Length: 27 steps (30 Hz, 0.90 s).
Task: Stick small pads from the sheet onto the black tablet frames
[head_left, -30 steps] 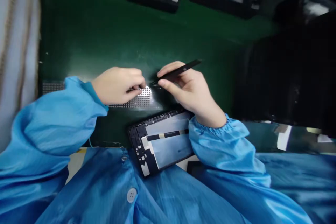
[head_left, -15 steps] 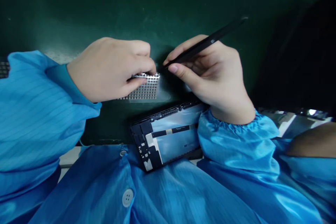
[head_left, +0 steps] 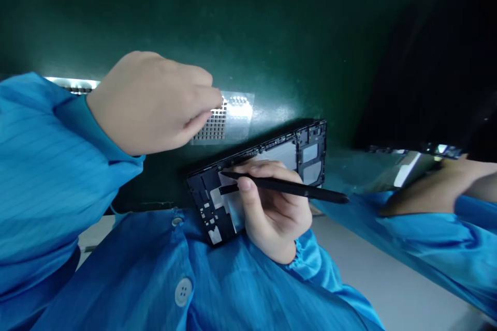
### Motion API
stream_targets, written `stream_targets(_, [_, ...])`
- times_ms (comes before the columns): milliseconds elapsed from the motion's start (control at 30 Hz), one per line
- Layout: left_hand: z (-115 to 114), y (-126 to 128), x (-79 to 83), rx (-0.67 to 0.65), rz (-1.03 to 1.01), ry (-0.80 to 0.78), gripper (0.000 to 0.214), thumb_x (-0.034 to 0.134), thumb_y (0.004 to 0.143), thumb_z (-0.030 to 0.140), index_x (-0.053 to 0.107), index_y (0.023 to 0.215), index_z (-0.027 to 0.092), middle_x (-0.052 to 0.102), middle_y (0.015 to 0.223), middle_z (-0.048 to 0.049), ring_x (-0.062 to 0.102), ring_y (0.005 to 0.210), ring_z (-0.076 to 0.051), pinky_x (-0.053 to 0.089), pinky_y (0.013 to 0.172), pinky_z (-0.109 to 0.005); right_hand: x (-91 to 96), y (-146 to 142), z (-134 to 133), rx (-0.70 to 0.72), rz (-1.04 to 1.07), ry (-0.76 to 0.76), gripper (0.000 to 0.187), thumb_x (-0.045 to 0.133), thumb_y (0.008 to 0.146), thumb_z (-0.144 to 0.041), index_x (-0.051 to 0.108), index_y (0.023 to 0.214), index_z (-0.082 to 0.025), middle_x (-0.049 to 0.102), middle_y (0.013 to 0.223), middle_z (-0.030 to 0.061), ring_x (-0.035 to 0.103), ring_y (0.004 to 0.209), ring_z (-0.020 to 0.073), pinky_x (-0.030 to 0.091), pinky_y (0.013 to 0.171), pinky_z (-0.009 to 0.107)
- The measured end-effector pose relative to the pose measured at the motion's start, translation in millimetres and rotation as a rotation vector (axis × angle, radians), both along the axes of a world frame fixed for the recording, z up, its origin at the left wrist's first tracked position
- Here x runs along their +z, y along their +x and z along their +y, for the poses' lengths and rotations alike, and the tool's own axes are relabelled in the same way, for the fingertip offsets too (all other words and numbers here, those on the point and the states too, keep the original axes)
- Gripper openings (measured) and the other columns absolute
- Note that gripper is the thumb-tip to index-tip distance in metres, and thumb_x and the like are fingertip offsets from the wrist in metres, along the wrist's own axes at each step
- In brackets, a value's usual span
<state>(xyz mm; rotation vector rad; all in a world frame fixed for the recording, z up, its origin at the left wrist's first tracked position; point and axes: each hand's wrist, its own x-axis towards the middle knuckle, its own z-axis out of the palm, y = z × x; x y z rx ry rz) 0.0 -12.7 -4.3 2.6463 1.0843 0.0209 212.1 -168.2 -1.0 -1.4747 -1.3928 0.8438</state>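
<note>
My left hand (head_left: 155,103) is closed on a clear sheet of small grey square stickers (head_left: 213,126), thumb and fingers pinching its upper edge above the green mat. In my right hand (head_left: 275,212) are slim black tweezers (head_left: 287,187), held like a pen. Their tip points left, over the upper left part of an opened phone body (head_left: 202,189). I cannot tell whether the tip touches it or carries a sticker. The phone lies slanted at the mat's near edge, its inside facing up, and my right hand covers its middle.
A green mat (head_left: 272,20) covers the bench. Behind my left wrist lies another gridded strip (head_left: 73,84). At the right are a large dark shape (head_left: 423,83) and another person's forearm (head_left: 419,186) with blue sleeves.
My right hand has moved with the tweezers from beside the sticker sheet down and left over the phone, and the tweezers have swung flatter. My left hand has shifted slightly left, still pinching the sheet.
</note>
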Motion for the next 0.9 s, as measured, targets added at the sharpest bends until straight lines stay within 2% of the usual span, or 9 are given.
stream_targets(133, [3.2,-1.4,-3.1,0.018,-0.029,-0.048,0.032,0.052,0.105,0.034,0.081,0.109,0.022,0.063,0.09,-0.0036,0.076,0.093,-0.025,0.064,0.097,-0.049,-4.5,-4.1,3.8,-0.002,-0.04,0.019,0.028,0.073,0.101,-0.016,0.072,0.121,-0.037,0.079,0.101,0.0033,0.08,0.097,0.0264,0.072,0.084,0.049])
stream_targets(267, [4.4,1.3,0.1,0.05,-0.038,-0.089,0.029,0.057,0.102,0.032,0.082,0.108,0.019,0.061,0.088,-0.0021,0.076,0.098,-0.027,0.063,0.101,-0.055,16.5,2.9,11.1,0.091,-0.118,-0.015,0.037,0.075,0.1,-0.012,0.074,0.124,-0.039,0.082,0.11,0.004,0.081,0.101,0.0285,0.071,0.089,0.053])
stream_targets(333, [5.4,2.7,3.2,0.052,-0.037,-0.121,0.027,0.059,0.101,0.029,0.082,0.107,0.016,0.062,0.088,-0.0011,0.075,0.101,-0.025,0.062,0.106,-0.054,29.7,11.4,28.7,0.162,-0.185,-0.07,0.034,0.077,0.1,-0.015,0.075,0.122,-0.041,0.084,0.113,0.0026,0.082,0.104,0.0293,0.071,0.092,0.054])
stream_targets(433, [8.0,2.4,5.4,0.019,-0.014,-0.149,0.028,0.058,0.102,0.028,0.082,0.11,0.016,0.067,0.092,-0.001,0.076,0.105,-0.025,0.06,0.108,-0.055,37.0,25.0,75.3,0.217,-0.226,-0.108,0.014,0.083,0.101,-0.028,0.078,0.111,-0.037,0.085,0.111,0.0004,0.083,0.107,0.0268,0.071,0.101,0.049])
stream_targets(467, [8.7,1.4,4.8,0.009,-0.008,-0.142,0.032,0.055,0.103,0.03,0.082,0.113,0.017,0.067,0.093,-0.0012,0.076,0.106,-0.025,0.06,0.107,-0.056,34.4,28.3,92.5,0.242,-0.209,-0.117,0.01,0.084,0.101,-0.035,0.078,0.108,-0.034,0.085,0.111,0.0006,0.083,0.108,0.0259,0.071,0.104,0.047])
stream_targets(600, [9.7,-3.5,0.5,-0.011,-0.027,-0.103,0.059,0.029,0.105,0.038,0.081,0.122,0.015,0.067,0.096,-0.0042,0.075,0.107,-0.027,0.059,0.101,-0.061,9.3,32.6,139.0,0.388,-0.077,-0.161,0.032,0.085,0.097,-0.057,0.076,0.107,-0.028,0.081,0.109,0.0009,0.082,0.108,0.0231,0.07,0.104,0.042])
stream_targets(667, [9.4,-4.3,0.7,-0.018,-0.017,-0.104,0.065,0.022,0.105,0.041,0.081,0.122,0.018,0.07,0.099,-0.0065,0.076,0.107,-0.029,0.06,0.1,-0.057,-0.7,31.8,143.7,0.428,-0.038,-0.158,0.038,0.085,0.096,-0.061,0.075,0.11,-0.027,0.081,0.108,0.0012,0.082,0.106,0.0224,0.07,0.103,0.041])
stream_targets(767, [9.1,-2.8,5.2,-0.006,0.027,-0.121,0.061,0.025,0.105,0.041,0.082,0.118,0.022,0.076,0.105,-0.0075,0.076,0.107,-0.028,0.06,0.099,-0.047,-3.6,31.3,139.8,0.438,-0.03,-0.139,0.038,0.086,0.095,-0.059,0.074,0.109,-0.026,0.081,0.108,0.0031,0.081,0.104,0.0232,0.07,0.1,0.04])
stream_targets(900, [9.5,-1.0,9.7,0.011,0.065,-0.116,0.06,0.025,0.105,0.04,0.082,0.12,0.024,0.077,0.102,-0.0081,0.076,0.105,-0.031,0.06,0.095,-0.048,-1.1,32.5,144.6,0.474,-0.073,-0.122,0.029,0.086,0.097,-0.053,0.076,0.105,-0.027,0.082,0.105,0.0029,0.081,0.1,0.0225,0.071,0.095,0.038])
